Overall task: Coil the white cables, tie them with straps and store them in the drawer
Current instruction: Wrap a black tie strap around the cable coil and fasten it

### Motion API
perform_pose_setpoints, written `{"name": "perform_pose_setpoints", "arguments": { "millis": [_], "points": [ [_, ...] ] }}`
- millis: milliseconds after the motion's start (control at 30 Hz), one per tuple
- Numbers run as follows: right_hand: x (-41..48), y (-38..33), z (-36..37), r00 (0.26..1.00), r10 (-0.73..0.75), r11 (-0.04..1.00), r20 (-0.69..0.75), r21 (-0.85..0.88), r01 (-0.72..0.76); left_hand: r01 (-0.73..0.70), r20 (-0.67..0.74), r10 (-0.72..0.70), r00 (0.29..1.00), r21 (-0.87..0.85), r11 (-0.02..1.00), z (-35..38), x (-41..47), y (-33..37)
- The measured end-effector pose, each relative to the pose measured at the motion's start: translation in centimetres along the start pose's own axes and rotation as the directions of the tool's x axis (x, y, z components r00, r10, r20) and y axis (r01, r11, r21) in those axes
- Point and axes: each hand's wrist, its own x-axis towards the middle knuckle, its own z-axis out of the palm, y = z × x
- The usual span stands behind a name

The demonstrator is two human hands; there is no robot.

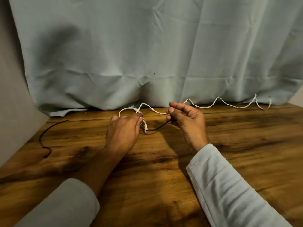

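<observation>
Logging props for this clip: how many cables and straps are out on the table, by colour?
White cable: 1
Dark straps: 2, one stretched between left hand and right hand, one lying loose at far left
Total: 3

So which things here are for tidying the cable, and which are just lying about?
For the job: the white cable, the dark strap held between the left hand and right hand, and probably the spare strap lying at left.
Just there: the wooden table, the blue-grey cloth behind it.
</observation>
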Motion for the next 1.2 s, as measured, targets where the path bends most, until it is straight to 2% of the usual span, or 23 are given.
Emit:
{"name": "perform_pose_setpoints", "arguments": {
  "millis": [100,300,400,733,1000,1200],
  "points": [
    [-0.1,-0.2,0.1,1.000,0.012,1.000,-0.005,-0.014,-0.012,-0.021,0.018,0.020,1.000,0.032,0.999,-0.2,0.0,0.3],
    [0.1,0.9,0.0,0.994,-0.074,0.933,0.077,-0.347,0.096,-0.089,0.047,0.085,0.995,0.070,0.994,-0.6,-0.2,1.0],
    [0.0,1.5,-0.1,0.986,-0.137,0.882,0.096,-0.442,0.165,-0.097,0.078,0.091,0.993,0.069,0.993,-0.8,-0.2,1.4],
    [0.2,1.2,0.1,0.994,-0.087,0.943,0.070,-0.315,0.105,-0.113,0.073,0.109,0.991,0.058,0.992,-0.4,-0.2,1.1],
    [0.0,1.7,-0.1,0.970,-0.200,0.872,0.137,-0.426,0.240,-0.146,0.108,0.137,0.985,0.075,0.986,-0.5,-0.1,1.3],
    [-0.3,1.8,0.0,0.964,-0.197,0.856,0.182,-0.447,0.259,-0.159,0.083,0.153,0.985,0.070,0.985,-0.2,-0.2,1.2]
  ]
}}
